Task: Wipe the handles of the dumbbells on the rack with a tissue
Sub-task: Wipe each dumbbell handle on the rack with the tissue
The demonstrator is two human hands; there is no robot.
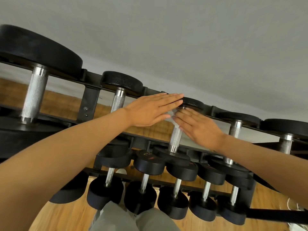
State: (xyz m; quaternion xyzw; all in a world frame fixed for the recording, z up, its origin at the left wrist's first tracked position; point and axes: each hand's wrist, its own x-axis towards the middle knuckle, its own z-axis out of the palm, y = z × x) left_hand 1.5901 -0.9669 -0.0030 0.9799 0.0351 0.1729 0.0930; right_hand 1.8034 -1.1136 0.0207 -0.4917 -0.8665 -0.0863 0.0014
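I see both hands meeting at the middle of the frame over the top tier of the dumbbell rack [90, 100]. My left hand [150, 110] lies flat with fingers straight and together, its fingertips reaching to the far black head of the centre dumbbell [193, 103]; its grip is wide, holding nothing I can make out by curling. My right hand [198, 127] comes in from the right, fingers also fairly straight, laid against the upper part of that dumbbell's knurled handle [175, 137]. The white tissue [171, 116] shows as a crumpled scrap between the two hands, against the top of the handle; I cannot tell which hand actually has it, or whether the right grip is pinching it. Other dumbbells sit on the same tier at upper left and at right, well apart from the hands. A lower tier of smaller dumbbells [148, 165] fills the lower centre, above the wooden floor [63, 217], with grey trouser legs [116, 219] at the bottom edge.
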